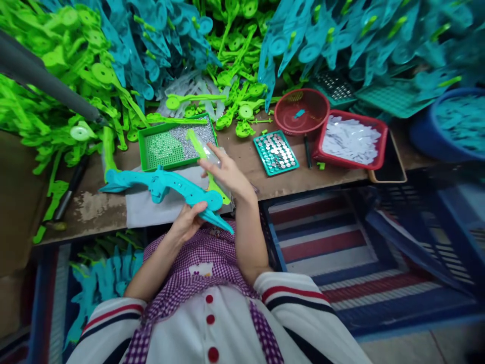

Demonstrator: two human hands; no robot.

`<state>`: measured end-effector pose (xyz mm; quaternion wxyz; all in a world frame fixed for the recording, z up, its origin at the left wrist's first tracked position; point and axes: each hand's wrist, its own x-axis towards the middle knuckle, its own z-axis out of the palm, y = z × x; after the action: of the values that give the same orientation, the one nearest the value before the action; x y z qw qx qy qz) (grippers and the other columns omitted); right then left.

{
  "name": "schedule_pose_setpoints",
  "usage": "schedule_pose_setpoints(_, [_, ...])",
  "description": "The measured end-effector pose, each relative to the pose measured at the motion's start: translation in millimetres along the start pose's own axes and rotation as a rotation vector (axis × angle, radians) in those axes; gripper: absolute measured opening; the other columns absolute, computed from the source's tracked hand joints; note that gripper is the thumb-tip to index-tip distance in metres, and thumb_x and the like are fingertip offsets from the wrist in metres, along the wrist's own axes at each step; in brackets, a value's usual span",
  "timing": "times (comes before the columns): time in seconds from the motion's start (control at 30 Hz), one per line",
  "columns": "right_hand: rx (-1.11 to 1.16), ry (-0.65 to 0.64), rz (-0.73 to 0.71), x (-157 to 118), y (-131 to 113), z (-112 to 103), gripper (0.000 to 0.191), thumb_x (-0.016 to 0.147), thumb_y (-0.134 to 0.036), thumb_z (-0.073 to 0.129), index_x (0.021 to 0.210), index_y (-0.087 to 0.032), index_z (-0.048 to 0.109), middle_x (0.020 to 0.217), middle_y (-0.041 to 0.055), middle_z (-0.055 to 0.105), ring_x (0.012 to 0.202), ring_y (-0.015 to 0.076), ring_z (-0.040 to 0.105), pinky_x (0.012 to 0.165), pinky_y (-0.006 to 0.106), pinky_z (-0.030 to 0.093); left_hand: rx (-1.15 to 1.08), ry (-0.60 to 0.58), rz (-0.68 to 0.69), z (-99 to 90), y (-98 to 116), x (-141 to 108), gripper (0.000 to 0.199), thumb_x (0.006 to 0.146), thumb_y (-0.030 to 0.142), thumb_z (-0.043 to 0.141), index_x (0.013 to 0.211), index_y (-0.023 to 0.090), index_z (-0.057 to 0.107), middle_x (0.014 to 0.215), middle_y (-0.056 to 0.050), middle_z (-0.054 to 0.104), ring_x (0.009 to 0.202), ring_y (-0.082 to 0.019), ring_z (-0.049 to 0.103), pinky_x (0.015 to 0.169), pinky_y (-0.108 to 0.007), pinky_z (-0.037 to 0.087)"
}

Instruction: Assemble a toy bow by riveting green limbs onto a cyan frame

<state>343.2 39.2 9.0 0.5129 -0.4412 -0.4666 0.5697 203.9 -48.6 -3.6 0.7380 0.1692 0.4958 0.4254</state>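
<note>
Blue part (162, 183) is in the left hand (186, 222), near its rounded right end. The thumb presses on its upper side, and the other fingers go underneath, where they are mostly hidden; they are clamped on the part. From this grip its long arm extends leftward above the white cloth (142, 210), and its pointed tip goes out to the right, past the thumb. I cannot tell if its far left end touches the bench (94, 207).

The right hand (227, 172) is above and to the right of this grip. Its wrist is bent, so the fingers point to the left, toward the green tray (141, 151). They are closed about the middle of a green strip (217, 188), which slants downward to the rounded end of the blue part; a clear piece shows by the fingertips. Whether strip and part touch, I cannot tell. Both forearms come up from the lap, with elbows bent.

On the apron (166, 260), a pale patch (200, 269) carries small marks, too blurred to be read.
</note>
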Motion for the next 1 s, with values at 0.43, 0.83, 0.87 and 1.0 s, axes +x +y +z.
schedule_pose_setpoints(0.43, [0.286,0.532,-0.108,-38,-2,20,0.045,0.077,-0.039,0.065,0.120,-0.030,0.053,0.090,-0.0034,0.065,0.057,0.0071,0.057,0.053,0.023,0.046,-0.090,0.041,0.033,4.1,6,3,0.046,0.048,0.031,0.092,0.082,0.016,0.065,0.074,0.000,0.074,0.065,-0.016,0.070,0.062,-0.024,0.060])
schedule_pose_setpoints(0.83, [0.329,0.809,-0.170,-46,-15,25,0.034,0.085,-0.051,0.059,0.107,-0.026,0.051,0.063,-0.0115,0.049,0.045,0.0054,0.051,0.048,0.022,0.042,0.031,-0.036,-0.009,8.8,16,-8,0.057,0.050,0.033,0.092,0.100,0.015,0.071,0.096,-0.007,0.076,0.090,-0.025,0.072,0.078,-0.034,0.061])
schedule_pose_setpoints(0.87, [0.330,0.847,-0.196,-52,-12,25,0.033,0.086,-0.052,0.057,0.107,-0.027,0.050,0.064,-0.0116,0.051,0.045,0.0060,0.052,0.050,0.023,0.045,0.022,-0.030,-0.002,9.7,15,-8,0.058,0.051,0.033,0.092,0.102,0.015,0.071,0.098,-0.008,0.076,0.092,-0.026,0.072,0.079,-0.036,0.061])
schedule_pose_setpoints(1.0, [0.267,0.645,-0.063,-74,-8,5,0.039,0.079,-0.055,0.065,0.101,-0.026,0.052,0.063,-0.0089,0.060,0.056,0.0130,0.063,0.061,0.030,0.053,-0.009,-0.015,0.069,8.2,12,1,0.051,0.047,0.032,0.092,0.090,0.015,0.071,0.091,-0.006,0.077,0.087,-0.025,0.071,0.083,-0.039,0.059])
